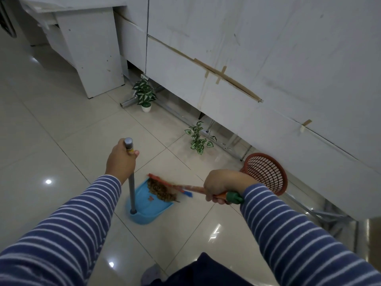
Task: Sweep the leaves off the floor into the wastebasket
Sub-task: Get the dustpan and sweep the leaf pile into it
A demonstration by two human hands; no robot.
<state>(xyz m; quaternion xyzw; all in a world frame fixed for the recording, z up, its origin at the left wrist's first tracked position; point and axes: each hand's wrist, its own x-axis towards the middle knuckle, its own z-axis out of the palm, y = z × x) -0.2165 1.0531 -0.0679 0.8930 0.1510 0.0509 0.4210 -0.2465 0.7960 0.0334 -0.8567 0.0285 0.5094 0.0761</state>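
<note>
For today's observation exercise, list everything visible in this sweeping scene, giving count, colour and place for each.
dustpan: one, blue, on the floor between the hands
dustpan handle: one, grey, upright in the left hand
broom: one, orange-red with brown bristles, head at the dustpan mouth
wastebasket: one, red mesh, by the wall on the right
potted plants: two, green-and-white leaves, along the wall base; one pot is white
cabinet: one, white, upper left
floor: pale glossy tiles
left hand: gripping the dustpan handle
right hand: gripping the broom
</note>
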